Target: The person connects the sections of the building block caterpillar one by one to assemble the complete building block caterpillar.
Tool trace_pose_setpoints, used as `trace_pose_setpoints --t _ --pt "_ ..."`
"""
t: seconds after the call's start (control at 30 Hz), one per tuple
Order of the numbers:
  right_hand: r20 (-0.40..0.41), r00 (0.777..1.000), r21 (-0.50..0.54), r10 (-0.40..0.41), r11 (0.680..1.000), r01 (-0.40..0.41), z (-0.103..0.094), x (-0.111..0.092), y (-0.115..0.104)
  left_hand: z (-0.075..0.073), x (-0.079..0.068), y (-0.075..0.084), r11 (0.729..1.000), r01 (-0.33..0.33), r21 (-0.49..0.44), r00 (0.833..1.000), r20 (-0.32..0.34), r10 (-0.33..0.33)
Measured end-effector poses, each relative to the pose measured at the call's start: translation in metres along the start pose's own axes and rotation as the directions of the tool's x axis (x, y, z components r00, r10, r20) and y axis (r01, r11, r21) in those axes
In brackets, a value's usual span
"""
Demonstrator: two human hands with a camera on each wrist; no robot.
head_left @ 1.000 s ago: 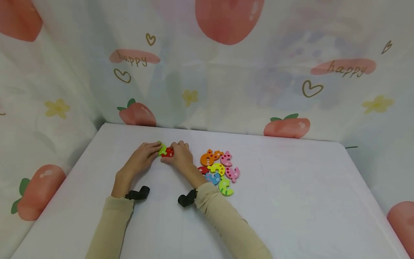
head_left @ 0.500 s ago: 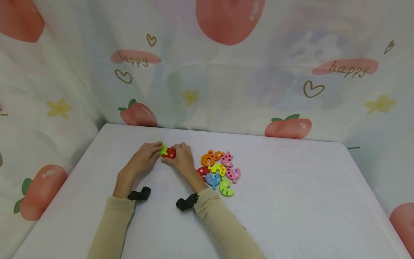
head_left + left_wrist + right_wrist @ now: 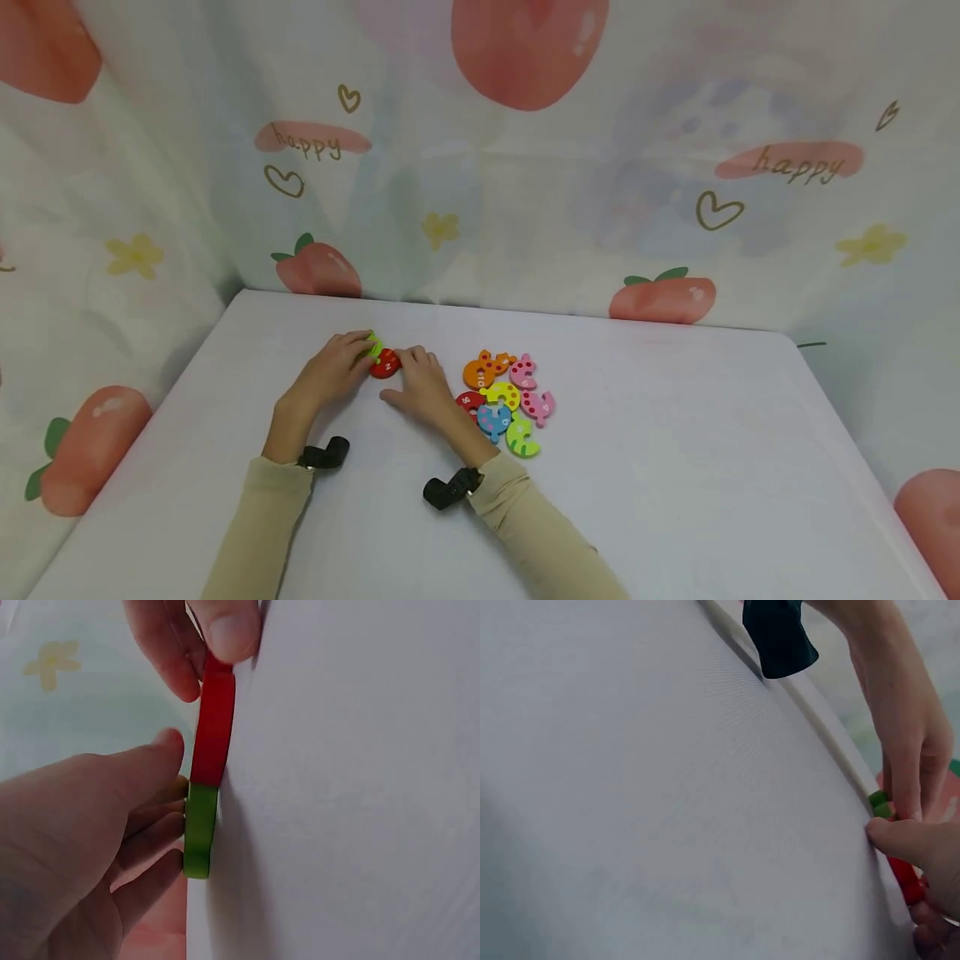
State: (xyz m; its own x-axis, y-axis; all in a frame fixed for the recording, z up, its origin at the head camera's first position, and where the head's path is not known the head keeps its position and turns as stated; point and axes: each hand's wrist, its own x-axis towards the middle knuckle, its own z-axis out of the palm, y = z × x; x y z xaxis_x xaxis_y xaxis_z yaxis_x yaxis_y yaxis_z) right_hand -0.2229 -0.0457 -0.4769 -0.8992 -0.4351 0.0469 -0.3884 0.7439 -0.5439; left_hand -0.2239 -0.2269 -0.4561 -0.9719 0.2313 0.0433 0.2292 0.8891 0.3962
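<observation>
A red piece [image 3: 386, 364] marked 2, like a flat animal-shaped puzzle piece, lies on the white table against a light green piece [image 3: 376, 345]. In the left wrist view, the red piece [image 3: 214, 727] and green piece [image 3: 199, 825] stand edge to edge. My left hand [image 3: 333, 367] rests its fingertips on the green piece, partly hiding it; its thumb is lifted off. Fingers of my right hand [image 3: 423, 387] are at the red piece's right edge, and the thumb is spread away toward the table's front.
Right of my right hand lies a cluster of number pieces: orange [image 3: 480, 373], pink [image 3: 537, 406], yellow [image 3: 504, 394], blue [image 3: 493, 421], green [image 3: 522, 437] and a partly covered red one [image 3: 470, 402]. A patterned cloth [image 3: 525, 208] hangs behind the table.
My right hand has loosened from the red piece, its thumb moving away and the hand drawing slightly back to the right. The left hand stays at the green piece.
</observation>
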Motion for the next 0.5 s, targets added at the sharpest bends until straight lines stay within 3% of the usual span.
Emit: trace_pose_setpoints --t 0.13,0.23,0.33,0.5 --pt "0.091 0.995 0.018 -0.039 0.999 0.037 -0.014 -0.006 0.001 -0.001 -0.001 0.007 0.999 0.041 0.008 0.999 0.007 -0.041" --pt "0.125 0.991 0.090 -0.036 0.996 0.025 -0.034 -0.013 0.006 0.001 -0.002 0.012 0.997 0.076 0.031 0.997 0.010 -0.077" --pt "0.086 0.996 0.110 -0.001 0.994 -0.009 -0.056 -0.021 0.016 0.003 -0.003 0.016 0.993 0.110 0.048 0.994 0.004 -0.110" --pt "-0.002 0.993 0.032 0.120 0.992 -0.119 -0.087 -0.033 0.039 0.005 -0.002 0.017 0.994 0.110 0.024 0.994 -0.017 -0.110"
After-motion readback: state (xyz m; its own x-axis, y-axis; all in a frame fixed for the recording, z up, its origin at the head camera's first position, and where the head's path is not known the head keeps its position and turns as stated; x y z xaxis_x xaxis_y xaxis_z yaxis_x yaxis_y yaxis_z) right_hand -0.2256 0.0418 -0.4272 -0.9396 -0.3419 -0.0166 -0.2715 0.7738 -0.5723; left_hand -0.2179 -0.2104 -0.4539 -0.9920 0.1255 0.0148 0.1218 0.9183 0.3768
